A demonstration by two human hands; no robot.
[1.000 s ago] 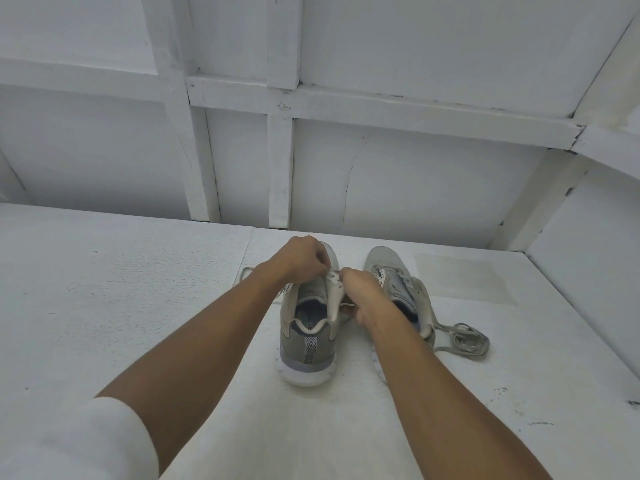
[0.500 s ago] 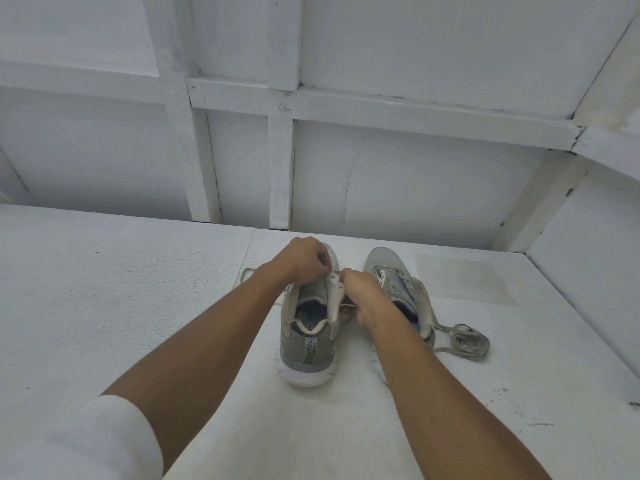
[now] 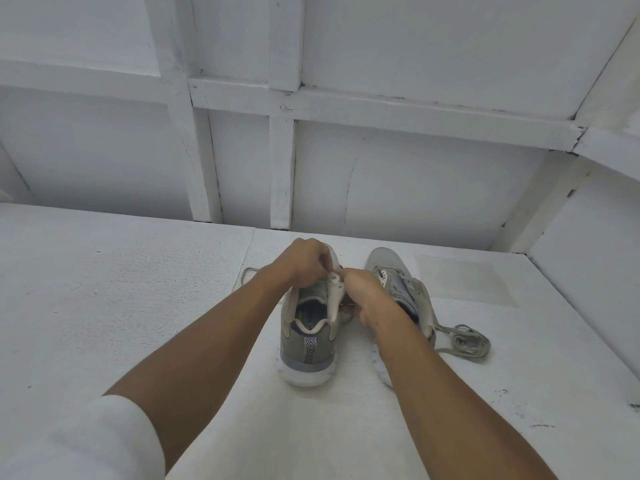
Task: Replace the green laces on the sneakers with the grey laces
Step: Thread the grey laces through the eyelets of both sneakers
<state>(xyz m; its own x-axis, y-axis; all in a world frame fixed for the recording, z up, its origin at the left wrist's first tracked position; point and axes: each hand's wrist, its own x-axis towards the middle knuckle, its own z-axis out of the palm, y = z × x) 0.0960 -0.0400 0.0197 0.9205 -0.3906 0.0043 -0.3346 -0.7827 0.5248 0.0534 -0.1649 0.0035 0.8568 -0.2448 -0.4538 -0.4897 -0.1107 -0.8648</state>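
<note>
Two grey sneakers stand on the white surface, heels toward me. Over the left sneaker (image 3: 308, 344) my left hand (image 3: 301, 265) has its fingers curled and pinches something small, apparently a lace end, at the top of the shoe's pale right eyelet flap (image 3: 335, 296). My right hand (image 3: 363, 292) grips that same flap from the right side. A thin grey lace (image 3: 247, 273) loops out on the surface to the left, behind my left forearm. The right sneaker (image 3: 398, 282) stands beside it, partly hidden by my right arm. A loose lace bundle (image 3: 467, 342) lies to its right.
The white surface (image 3: 138, 306) ends at a white panelled wall (image 3: 381, 174) just beyond the shoes. A side wall (image 3: 595, 289) closes in on the right. A faint square patch (image 3: 464, 278) marks the surface behind the right sneaker.
Both hands have stayed at the left sneaker's eyelet flap, and only the fingers have shifted slightly. The shoes and the loose lace bundle have not moved.
</note>
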